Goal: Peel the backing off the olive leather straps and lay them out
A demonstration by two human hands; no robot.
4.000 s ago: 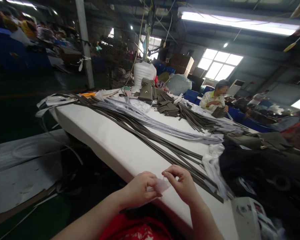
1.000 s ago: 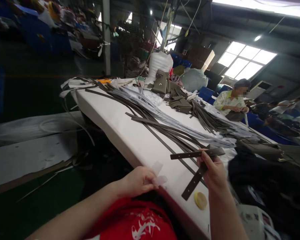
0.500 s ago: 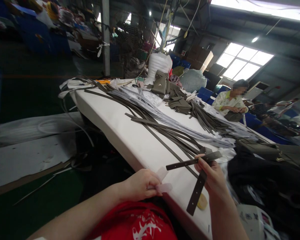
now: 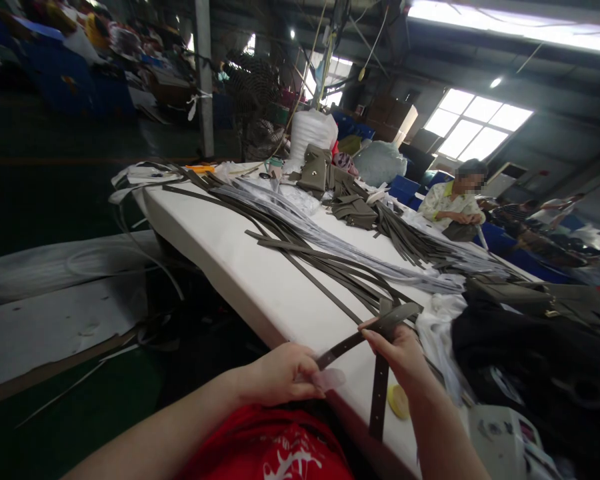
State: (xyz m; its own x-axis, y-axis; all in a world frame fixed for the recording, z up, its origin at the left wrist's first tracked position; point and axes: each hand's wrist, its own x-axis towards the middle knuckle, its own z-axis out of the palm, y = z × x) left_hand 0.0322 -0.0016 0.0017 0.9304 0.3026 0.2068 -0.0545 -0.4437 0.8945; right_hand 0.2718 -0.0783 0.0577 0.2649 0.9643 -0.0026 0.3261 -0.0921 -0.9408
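My right hand is closed around a dark olive strap with a row of punched holes. One holed length hangs down from the fingers, and another reaches left to my left hand. That hand is closed on a small translucent plastic sleeve, held low at the table edge. The strap's tip meets the sleeve by the left fingers; whether it is inside, I cannot tell. A yellow tape roll lies beneath my right wrist.
Many loose olive straps run along the white table, beside strips in clear plastic. Olive bags lie farther back. A co-worker sits across the table. Dark cloth is heaped at the right.
My right hand has moved left and slightly down, bringing the strap's end to the plastic sleeve at my left hand. The hanging length now points more nearly straight down.
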